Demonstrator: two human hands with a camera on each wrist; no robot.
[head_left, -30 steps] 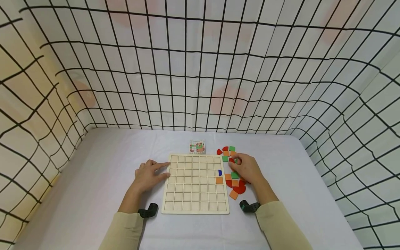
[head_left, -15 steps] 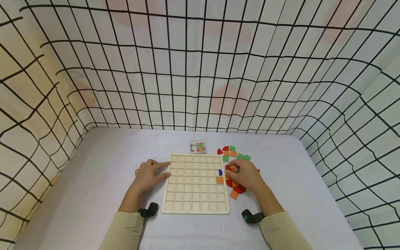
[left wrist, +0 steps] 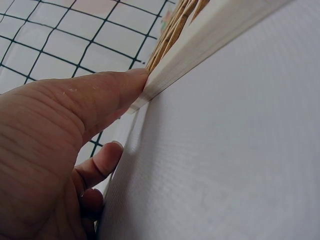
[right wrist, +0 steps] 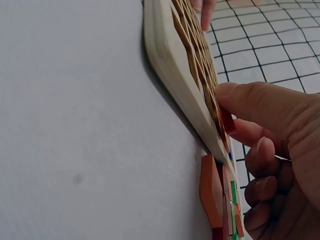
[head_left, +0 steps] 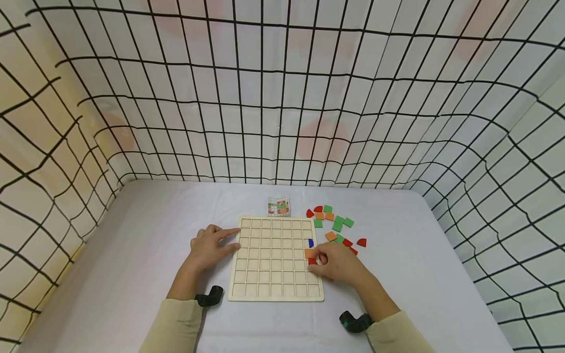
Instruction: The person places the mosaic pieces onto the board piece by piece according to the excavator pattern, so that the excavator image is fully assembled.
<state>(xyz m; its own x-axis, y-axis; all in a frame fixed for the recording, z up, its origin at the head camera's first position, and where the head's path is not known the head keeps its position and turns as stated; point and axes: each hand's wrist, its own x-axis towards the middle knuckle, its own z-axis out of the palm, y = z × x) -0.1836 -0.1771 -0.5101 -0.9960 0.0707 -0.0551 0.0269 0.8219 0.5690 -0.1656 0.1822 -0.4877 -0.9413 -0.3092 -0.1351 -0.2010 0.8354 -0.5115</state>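
Observation:
A pale wooden board (head_left: 273, 264) with a grid of square recesses lies in front of me. My left hand (head_left: 209, 247) rests beside it, with the outstretched thumb and index finger touching its left edge. In the left wrist view the thumb (left wrist: 112, 90) presses against the board's side. My right hand (head_left: 339, 265) pinches a red piece (head_left: 312, 262) at the board's right column; the right wrist view shows this red piece (right wrist: 227, 121) tilted between thumb and fingers. Just above it sits an orange square tile (head_left: 308, 253), and above that a small blue piece (head_left: 311, 243).
Green squares (head_left: 338, 223), orange squares (head_left: 329, 216) and red curved pieces (head_left: 362, 242) lie scattered right of the board, some partly hidden by my right hand. A small pattern card (head_left: 278, 207) lies behind the board. A black grid net (head_left: 282, 117) stands around the white table.
My right hand has come from the loose pieces at the upper right down and left to the board's right column, bringing a red piece. The left hand has stayed at the left edge.

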